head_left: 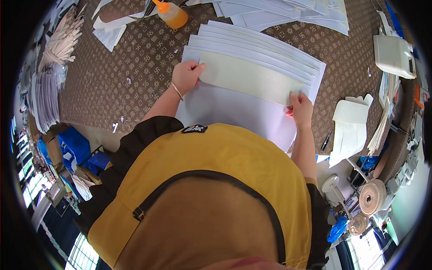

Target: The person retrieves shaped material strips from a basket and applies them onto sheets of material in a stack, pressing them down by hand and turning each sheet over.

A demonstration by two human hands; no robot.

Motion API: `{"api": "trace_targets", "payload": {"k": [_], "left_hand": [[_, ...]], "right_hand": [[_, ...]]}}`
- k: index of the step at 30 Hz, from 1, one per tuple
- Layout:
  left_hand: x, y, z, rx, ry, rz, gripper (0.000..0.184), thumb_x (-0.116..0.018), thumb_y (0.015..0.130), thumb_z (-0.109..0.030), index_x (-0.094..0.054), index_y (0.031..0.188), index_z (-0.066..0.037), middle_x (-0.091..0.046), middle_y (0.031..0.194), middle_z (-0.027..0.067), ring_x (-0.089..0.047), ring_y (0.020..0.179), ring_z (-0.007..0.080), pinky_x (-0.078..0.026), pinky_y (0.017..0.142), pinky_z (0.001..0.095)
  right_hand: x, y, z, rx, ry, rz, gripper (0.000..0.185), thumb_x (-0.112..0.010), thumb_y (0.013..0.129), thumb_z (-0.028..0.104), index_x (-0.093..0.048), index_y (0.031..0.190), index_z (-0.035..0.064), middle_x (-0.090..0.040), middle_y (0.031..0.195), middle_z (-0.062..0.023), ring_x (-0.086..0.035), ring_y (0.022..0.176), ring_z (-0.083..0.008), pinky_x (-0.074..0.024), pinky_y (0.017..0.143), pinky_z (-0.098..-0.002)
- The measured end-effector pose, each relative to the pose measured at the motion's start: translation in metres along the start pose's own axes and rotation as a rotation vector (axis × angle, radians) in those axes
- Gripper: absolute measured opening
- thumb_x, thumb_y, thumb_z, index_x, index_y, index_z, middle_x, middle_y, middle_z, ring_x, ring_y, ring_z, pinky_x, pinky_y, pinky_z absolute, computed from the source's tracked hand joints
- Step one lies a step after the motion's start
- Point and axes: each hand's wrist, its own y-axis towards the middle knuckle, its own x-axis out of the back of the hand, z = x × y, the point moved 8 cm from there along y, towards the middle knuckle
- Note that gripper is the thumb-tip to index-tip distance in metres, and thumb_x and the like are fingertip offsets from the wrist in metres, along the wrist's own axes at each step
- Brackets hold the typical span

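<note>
A long, slightly curved cream paper strip (249,77) stretches between my two hands over white sheets. My left hand (186,76) pinches its left end between thumb and fingers. Its right end is gripped by my right hand (300,108), thumb on top and fingers curled below. Beneath the strip lies a fanned stack of white sheets (265,46), their upper edges stepped one behind another. A broad pale sheet (238,105) shows below the strip, towards my apron. Whether the strip touches the sheets along its whole length I cannot tell.
The patterned brown table cover (135,63) holds an orange-tipped glue bottle (173,15) and more white sheets (279,11) at the back. On the right are cream cut pieces (351,123), a black pen (326,141) and a white jerrycan (393,56). Paper stacks (45,101) line the left edge.
</note>
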Motion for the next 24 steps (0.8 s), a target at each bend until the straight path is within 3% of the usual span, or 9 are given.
{"api": "trace_targets", "payload": {"k": [8, 16, 24], "left_hand": [[0.001, 0.000, 0.004, 0.034, -0.111, 0.008, 0.026, -0.064, 0.081, -0.022, -0.061, 0.067, 0.001, -0.053, 0.054, 0.0005, -0.049, 0.043, 0.0077, -0.041, 0.041, 0.0219], [0.001, 0.001, 0.006, 0.022, -0.130, -0.004, 0.028, -0.065, 0.081, -0.024, -0.057, 0.062, -0.005, -0.048, 0.051, -0.0026, -0.045, 0.041, 0.0058, -0.036, 0.039, 0.0204], [0.002, -0.003, 0.000, -0.015, 0.030, -0.062, 0.028, -0.063, 0.082, -0.026, -0.061, 0.068, -0.002, -0.052, 0.053, -0.0011, -0.048, 0.044, 0.0072, -0.040, 0.042, 0.0216]], "right_hand": [[0.001, 0.005, 0.000, 0.036, -0.073, 0.010, 0.029, -0.057, 0.085, 0.023, -0.054, 0.074, -0.0030, -0.056, 0.058, -0.0100, -0.057, 0.046, -0.0167, -0.0484, 0.040, -0.0277], [-0.001, 0.003, 0.005, 0.031, -0.075, 0.025, 0.031, -0.057, 0.086, 0.026, -0.049, 0.071, 0.0003, -0.056, 0.057, -0.0101, -0.057, 0.045, -0.0163, -0.0464, 0.039, -0.0260], [0.002, 0.005, 0.002, 0.035, -0.059, 0.024, 0.030, -0.058, 0.084, 0.024, -0.051, 0.070, -0.0019, -0.057, 0.056, -0.0109, -0.059, 0.044, -0.0178, -0.0458, 0.039, -0.0275]]}}
